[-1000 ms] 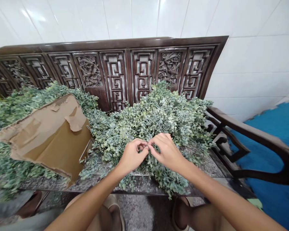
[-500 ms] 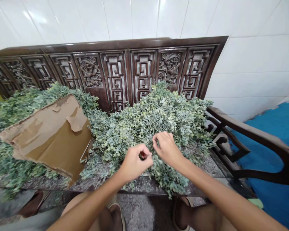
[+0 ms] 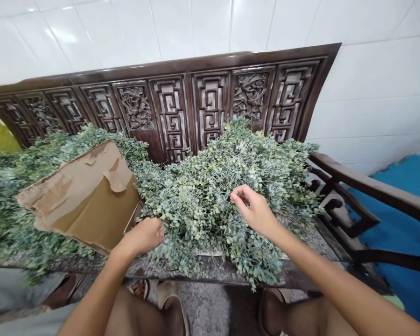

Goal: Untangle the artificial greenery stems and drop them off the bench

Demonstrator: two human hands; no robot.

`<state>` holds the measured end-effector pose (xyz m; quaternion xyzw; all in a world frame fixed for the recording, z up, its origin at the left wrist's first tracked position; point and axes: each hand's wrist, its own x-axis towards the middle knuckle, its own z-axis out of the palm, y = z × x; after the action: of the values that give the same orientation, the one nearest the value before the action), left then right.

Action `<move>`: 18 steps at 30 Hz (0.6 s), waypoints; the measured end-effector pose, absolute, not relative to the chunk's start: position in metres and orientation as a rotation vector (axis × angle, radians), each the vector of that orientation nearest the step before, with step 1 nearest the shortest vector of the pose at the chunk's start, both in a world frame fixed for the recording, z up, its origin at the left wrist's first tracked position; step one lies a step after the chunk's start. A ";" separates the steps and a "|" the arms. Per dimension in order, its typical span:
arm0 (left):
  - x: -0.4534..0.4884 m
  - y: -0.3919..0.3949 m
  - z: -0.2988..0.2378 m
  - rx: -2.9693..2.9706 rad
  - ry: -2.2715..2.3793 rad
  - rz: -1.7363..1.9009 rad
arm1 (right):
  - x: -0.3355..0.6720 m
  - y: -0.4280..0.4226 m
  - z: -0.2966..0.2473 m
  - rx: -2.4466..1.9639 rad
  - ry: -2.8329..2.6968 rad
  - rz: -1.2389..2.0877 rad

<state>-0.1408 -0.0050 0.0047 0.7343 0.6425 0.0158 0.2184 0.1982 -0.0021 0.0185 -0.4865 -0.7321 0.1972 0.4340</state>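
Note:
A dense heap of artificial green eucalyptus-like foliage (image 3: 203, 210) fills the middle of the speckled stone seat (image 3: 210, 269). My right hand (image 3: 255, 210) rests on top of the heap, with curled fingers among the small leaves and no stem clearly held. My left hand (image 3: 142, 235) sits lower and to the left, closed at the heap's edge beside a torn brown cardboard sheet (image 3: 87, 200). Its fingers hide whatever may lie inside. More foliage spreads under and around the cardboard.
A carved dark wooden bench back (image 3: 171, 112) rises behind the heap, with a wooden armrest (image 3: 364, 186) on the right. White tiles (image 3: 371, 93) cover the wall. A blue mat (image 3: 399, 233) lies on the right floor. My legs and sandals (image 3: 171, 312) show below the seat.
My hands have come apart: the left moved left and down to the cardboard edge, while the right moved slightly up and right. The view has tilted slightly and shifted.

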 end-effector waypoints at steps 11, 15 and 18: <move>-0.173 0.013 0.006 1.955 2.233 -0.036 | 0.199 0.000 0.015 -1.205 -1.886 0.559; -0.142 0.003 0.018 2.053 2.229 0.119 | 0.199 -0.001 0.016 -1.184 -1.924 0.569; -0.097 -0.010 0.023 2.182 1.922 0.406 | 0.200 -0.001 0.015 -1.137 -1.929 0.663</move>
<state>-0.0974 -0.0102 0.0231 0.7393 0.6512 0.1375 0.1023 0.1996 -0.0006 0.0152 -0.4479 -0.7599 0.2609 0.3922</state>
